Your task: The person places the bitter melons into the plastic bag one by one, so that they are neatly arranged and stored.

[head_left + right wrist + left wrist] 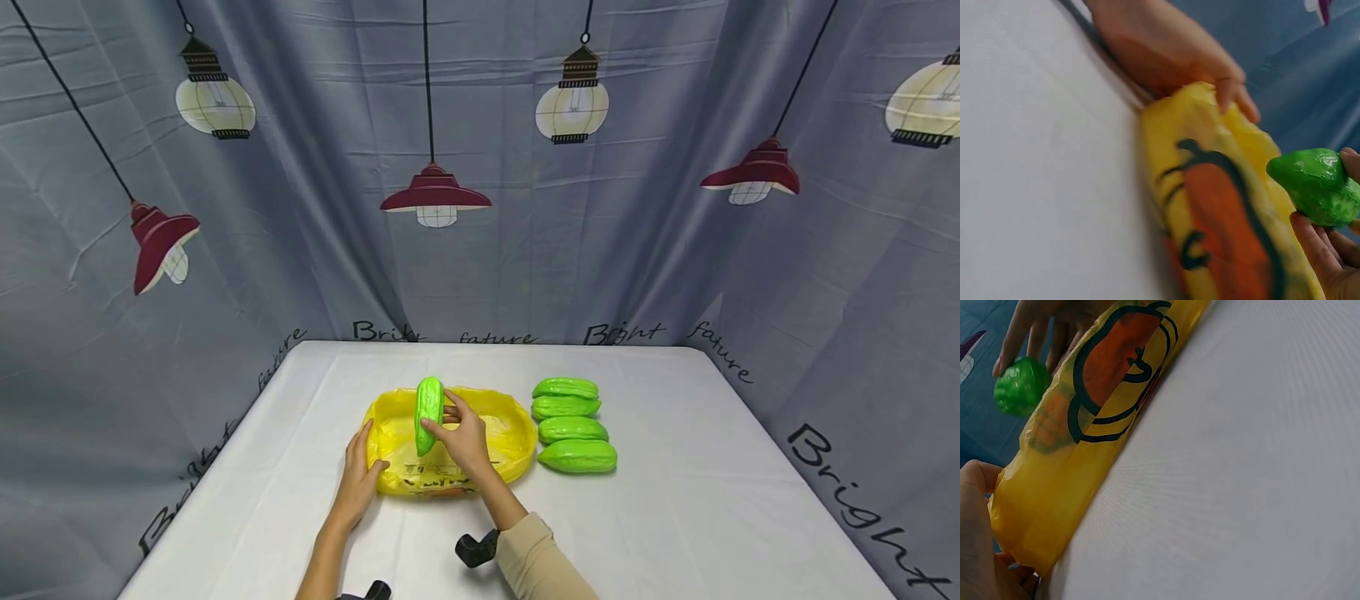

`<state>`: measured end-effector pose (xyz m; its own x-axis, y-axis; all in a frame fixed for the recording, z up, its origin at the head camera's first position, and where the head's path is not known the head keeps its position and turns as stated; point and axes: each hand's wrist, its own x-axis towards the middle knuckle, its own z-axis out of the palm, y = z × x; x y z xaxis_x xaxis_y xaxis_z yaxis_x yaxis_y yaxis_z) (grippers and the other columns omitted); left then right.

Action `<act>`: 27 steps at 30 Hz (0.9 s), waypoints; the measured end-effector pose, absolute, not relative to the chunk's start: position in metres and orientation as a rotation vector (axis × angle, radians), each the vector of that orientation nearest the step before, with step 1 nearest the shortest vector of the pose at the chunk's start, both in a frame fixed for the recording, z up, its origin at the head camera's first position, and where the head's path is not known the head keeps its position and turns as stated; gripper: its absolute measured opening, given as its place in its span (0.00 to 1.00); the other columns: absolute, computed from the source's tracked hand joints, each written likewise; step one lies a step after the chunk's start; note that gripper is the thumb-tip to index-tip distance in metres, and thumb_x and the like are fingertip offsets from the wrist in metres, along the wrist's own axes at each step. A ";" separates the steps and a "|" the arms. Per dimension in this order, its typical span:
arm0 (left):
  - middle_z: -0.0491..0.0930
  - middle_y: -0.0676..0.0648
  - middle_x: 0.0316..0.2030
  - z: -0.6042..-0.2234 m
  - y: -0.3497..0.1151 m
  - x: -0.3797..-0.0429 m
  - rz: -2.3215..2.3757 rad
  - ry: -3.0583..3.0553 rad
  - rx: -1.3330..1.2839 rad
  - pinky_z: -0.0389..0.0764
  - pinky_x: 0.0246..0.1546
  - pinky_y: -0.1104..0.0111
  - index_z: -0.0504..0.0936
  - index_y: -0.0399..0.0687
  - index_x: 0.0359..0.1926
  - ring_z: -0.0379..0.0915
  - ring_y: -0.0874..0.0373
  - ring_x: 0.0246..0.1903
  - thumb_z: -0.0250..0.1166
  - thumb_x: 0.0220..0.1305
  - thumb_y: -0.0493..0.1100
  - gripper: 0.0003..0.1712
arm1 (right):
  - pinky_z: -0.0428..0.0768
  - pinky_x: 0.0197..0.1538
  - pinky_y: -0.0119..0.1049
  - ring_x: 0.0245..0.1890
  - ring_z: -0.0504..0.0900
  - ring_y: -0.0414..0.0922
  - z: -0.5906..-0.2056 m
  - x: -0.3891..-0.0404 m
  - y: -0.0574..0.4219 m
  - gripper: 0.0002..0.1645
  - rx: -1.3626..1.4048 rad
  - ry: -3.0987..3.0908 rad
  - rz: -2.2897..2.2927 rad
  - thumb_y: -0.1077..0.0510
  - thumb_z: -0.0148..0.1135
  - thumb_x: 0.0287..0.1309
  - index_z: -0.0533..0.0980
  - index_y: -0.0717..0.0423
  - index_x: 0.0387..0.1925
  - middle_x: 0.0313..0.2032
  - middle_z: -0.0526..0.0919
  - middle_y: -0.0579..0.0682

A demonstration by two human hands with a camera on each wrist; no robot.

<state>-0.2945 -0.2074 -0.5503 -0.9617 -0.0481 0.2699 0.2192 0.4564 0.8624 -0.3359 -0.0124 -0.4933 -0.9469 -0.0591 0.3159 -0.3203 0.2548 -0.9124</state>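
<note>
In the head view a yellow plastic bag (397,482) with printed pictures stands with its mouth spread wide. My left hand (357,479) grips its left rim, thumb over the inner side and fingers outside. Over the bag's opening, my right hand (463,437) holds a shiny green bitter melon (429,415) upright between thumb and fingers. The right wrist view shows the bitter melon's (1313,184) bumpy skin and pointed end. In the left wrist view the bag's printed side (1054,500) faces the camera, with the right hand beyond it.
Several more green bitter melons (573,429) lie in a column to the right of the bag, on a white-covered table (690,500). Grey-blue curtains (480,275) with printed lamps surround the table. A black device (476,550) sits at the right wrist.
</note>
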 end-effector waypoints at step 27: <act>0.41 0.35 0.68 -0.548 -0.210 -0.293 -1.621 -2.425 -0.167 0.45 0.59 0.40 0.43 0.48 0.72 0.36 0.38 0.66 0.51 0.50 0.34 0.47 | 0.80 0.29 0.32 0.33 0.82 0.46 -0.523 -0.341 -0.070 0.41 0.366 -2.495 1.807 0.52 0.71 0.44 0.68 0.66 0.58 0.38 0.82 0.61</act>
